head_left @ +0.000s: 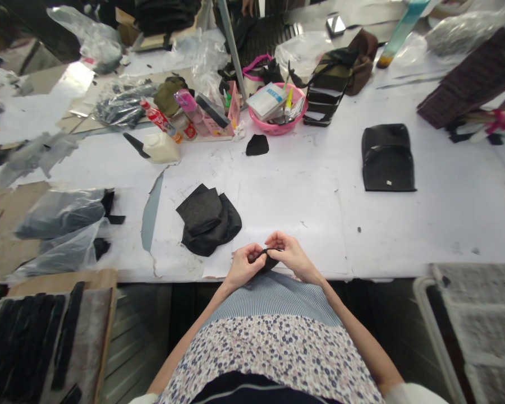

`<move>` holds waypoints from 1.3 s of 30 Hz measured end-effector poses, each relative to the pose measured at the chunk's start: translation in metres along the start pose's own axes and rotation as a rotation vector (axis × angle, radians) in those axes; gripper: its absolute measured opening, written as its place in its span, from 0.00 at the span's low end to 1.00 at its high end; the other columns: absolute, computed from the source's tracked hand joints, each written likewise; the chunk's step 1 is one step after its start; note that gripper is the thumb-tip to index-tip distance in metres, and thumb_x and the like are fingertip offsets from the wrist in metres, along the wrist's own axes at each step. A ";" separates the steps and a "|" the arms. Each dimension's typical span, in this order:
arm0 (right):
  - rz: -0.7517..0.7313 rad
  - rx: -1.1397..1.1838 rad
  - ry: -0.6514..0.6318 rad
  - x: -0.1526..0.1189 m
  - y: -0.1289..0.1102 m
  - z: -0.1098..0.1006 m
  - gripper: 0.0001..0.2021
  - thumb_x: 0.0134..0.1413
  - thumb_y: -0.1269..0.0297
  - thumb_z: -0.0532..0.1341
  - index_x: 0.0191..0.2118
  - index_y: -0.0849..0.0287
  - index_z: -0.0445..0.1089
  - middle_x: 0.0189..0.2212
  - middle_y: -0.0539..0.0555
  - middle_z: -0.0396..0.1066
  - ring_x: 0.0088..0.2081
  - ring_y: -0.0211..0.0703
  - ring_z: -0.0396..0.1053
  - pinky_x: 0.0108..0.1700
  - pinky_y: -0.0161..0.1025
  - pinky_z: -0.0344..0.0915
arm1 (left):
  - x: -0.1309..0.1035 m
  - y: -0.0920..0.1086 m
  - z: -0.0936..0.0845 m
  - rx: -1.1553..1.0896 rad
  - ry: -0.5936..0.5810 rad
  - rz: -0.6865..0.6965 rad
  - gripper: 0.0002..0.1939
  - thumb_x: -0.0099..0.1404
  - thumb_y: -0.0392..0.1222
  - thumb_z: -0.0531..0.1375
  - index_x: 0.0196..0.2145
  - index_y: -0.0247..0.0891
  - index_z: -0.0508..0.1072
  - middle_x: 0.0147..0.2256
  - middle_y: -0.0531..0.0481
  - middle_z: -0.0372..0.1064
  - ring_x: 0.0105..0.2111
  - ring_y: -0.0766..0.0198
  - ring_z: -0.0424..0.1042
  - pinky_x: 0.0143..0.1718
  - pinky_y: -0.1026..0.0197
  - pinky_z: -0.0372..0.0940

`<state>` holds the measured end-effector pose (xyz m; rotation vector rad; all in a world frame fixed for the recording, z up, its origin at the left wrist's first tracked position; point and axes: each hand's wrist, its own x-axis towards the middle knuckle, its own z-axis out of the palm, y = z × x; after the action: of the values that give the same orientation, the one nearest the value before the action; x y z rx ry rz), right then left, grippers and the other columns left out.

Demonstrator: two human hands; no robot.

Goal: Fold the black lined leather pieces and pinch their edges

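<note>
Close to my body, at the table's front edge, my left hand [247, 264] and my right hand [289, 255] meet on a small black piece of material [269, 264]. Thumbs and fingertips of both hands pinch its upper edge; its lower part is partly hidden by the hands. Left of them lies a loose pile of black fabric pieces [208, 219]. A single small black patch [257, 145] rests farther back. Over to the right, a folded black piece with a shiny surface [388, 157] lies flat on the white table cover [294, 207].
A pink basket [278, 128] of small items stands at the back beside bottles and a cream-coloured container [162, 148]. Plastic-wrapped bundles [63, 213] lie at left. Black strips on a board [109, 314] are at lower left, a grey-covered rack [483, 314] at lower right.
</note>
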<state>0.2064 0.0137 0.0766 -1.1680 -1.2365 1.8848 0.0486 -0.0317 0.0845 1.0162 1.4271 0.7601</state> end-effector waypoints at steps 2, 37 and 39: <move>0.023 0.020 -0.002 -0.001 -0.002 0.000 0.10 0.39 0.73 0.59 0.33 0.61 0.68 0.27 0.48 0.68 0.29 0.36 0.66 0.33 0.33 0.61 | 0.000 0.000 0.000 0.018 0.021 -0.008 0.11 0.56 0.46 0.61 0.26 0.35 0.67 0.19 0.57 0.57 0.19 0.73 0.54 0.20 0.68 0.49; -0.210 -0.385 -0.147 -0.018 -0.006 -0.015 0.04 0.54 0.65 0.61 0.31 0.58 0.66 0.29 0.48 0.66 0.32 0.38 0.63 0.36 0.35 0.60 | 0.000 -0.006 0.000 -0.026 -0.017 0.009 0.09 0.58 0.43 0.59 0.27 0.33 0.70 0.20 0.56 0.60 0.19 0.72 0.56 0.21 0.69 0.51; -0.230 -0.402 -0.126 -0.019 -0.005 -0.013 0.04 0.55 0.66 0.60 0.31 0.58 0.66 0.28 0.48 0.66 0.32 0.38 0.63 0.36 0.35 0.59 | 0.001 -0.006 -0.002 -0.054 -0.038 0.018 0.10 0.59 0.44 0.59 0.27 0.33 0.70 0.21 0.55 0.62 0.21 0.72 0.58 0.22 0.69 0.53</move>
<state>0.2267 0.0054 0.0854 -1.0562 -1.7981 1.6035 0.0462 -0.0331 0.0791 0.9983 1.3596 0.7848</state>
